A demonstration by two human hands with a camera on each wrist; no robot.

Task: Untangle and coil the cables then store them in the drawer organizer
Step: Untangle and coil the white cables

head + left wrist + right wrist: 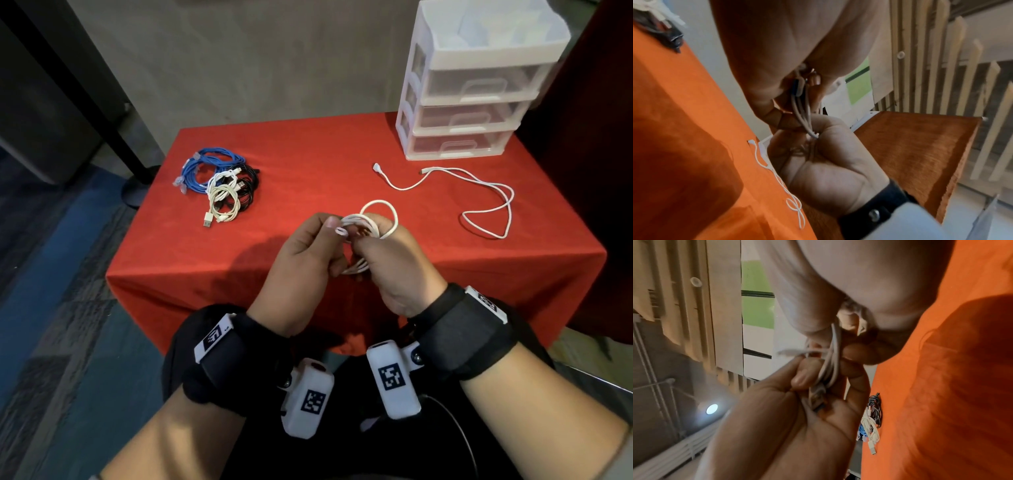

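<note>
Both hands, left and right, are gripping the white cable above the surface, fingers clamped on its loops; keeping loops even and tucking the end should help.

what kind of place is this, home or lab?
Probably an office or studio space set up for recording, not a home: a small table under a red cloth, grey and blue carpet tiles, a black stand with a round base, and slatted wall panelling.
</note>
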